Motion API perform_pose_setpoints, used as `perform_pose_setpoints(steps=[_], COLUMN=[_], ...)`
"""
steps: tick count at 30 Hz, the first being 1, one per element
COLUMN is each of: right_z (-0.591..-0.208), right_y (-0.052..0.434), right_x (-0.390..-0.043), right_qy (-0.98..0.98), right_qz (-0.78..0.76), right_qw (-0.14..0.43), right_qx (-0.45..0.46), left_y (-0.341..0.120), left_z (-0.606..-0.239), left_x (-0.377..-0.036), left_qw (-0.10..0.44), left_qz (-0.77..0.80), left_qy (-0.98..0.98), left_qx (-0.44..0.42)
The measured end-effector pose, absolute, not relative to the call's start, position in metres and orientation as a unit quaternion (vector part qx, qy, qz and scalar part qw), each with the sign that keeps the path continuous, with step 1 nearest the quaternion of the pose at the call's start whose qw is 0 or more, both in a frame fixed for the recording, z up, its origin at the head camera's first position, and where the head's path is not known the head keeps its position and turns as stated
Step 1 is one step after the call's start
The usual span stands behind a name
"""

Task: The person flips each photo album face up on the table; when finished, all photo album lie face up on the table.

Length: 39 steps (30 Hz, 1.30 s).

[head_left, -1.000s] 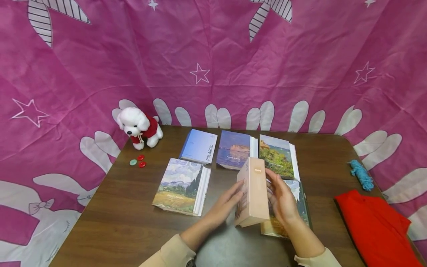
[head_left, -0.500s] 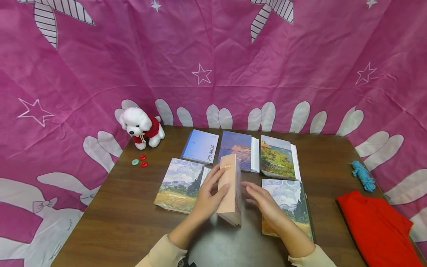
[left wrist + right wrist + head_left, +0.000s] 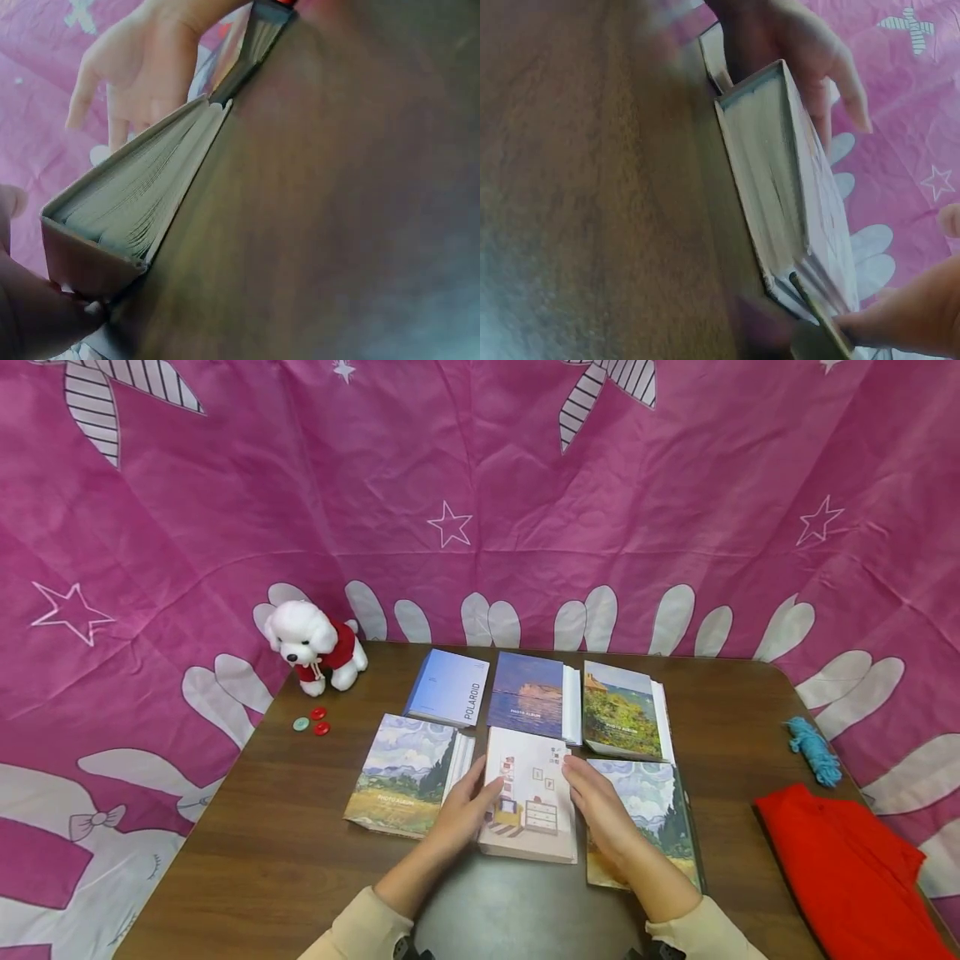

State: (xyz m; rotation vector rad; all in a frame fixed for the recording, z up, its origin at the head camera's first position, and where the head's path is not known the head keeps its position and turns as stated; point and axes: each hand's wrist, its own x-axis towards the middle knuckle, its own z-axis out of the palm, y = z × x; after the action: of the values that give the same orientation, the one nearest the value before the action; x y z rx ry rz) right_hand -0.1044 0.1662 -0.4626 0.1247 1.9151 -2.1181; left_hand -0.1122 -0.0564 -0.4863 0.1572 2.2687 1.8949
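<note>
A pale photo album, printed with a furnished room, lies face up between my hands near the middle of the table. My left hand holds its left spine side, the thumb by the cover. On the opposite, page-edge side my right hand grips the album. The left wrist view shows the album's bottom page edge and thick spine; fingers of the left hand meet the spine's lower corner. Fingers of the right hand touch the opposite corner in the right wrist view. Fingers beneath the album are hidden.
Landscape albums lie left and right. Behind stand a blue Polaroid album, a sea-cliff album and a garden album. A toy dog, buttons, blue yarn and red cloth flank them.
The album was upright in both hands, then turned with its spine toward the left hand. It has been lowered flat, cover up, and the right hand has come back against its right side.
</note>
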Motion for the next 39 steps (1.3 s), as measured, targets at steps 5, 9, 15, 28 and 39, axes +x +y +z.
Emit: perform_pose_setpoints(steps=[5,9,15,28,39], right_z=[-0.461,-0.458,-0.449,-0.447,-0.465], right_y=[0.166,0.172,0.194,0.275,0.316], right_x=[-0.106,-0.103,-0.098,-0.088,-0.078], right_qy=[0.646,0.647,0.656,0.720,0.753], right_qz=[-0.751,-0.751,-0.749,-0.694,-0.644], right_qw=[0.134,0.128,0.088,-0.010,0.009], right_qx=[0.026,0.025,0.015,-0.006,0.135], left_y=[-0.056,-0.059,-0.054,0.013,0.051], left_z=[-0.485,-0.478,-0.463,-0.465,-0.481], left_x=[-0.118,-0.121,-0.126,-0.111,-0.094], left_qw=[0.070,0.023,-0.030,0.029,0.095], left_qz=[0.601,0.508,0.472,0.514,0.531], left_qy=[0.793,0.853,0.864,0.825,0.806], left_qx=[0.072,0.114,0.175,0.233,0.244])
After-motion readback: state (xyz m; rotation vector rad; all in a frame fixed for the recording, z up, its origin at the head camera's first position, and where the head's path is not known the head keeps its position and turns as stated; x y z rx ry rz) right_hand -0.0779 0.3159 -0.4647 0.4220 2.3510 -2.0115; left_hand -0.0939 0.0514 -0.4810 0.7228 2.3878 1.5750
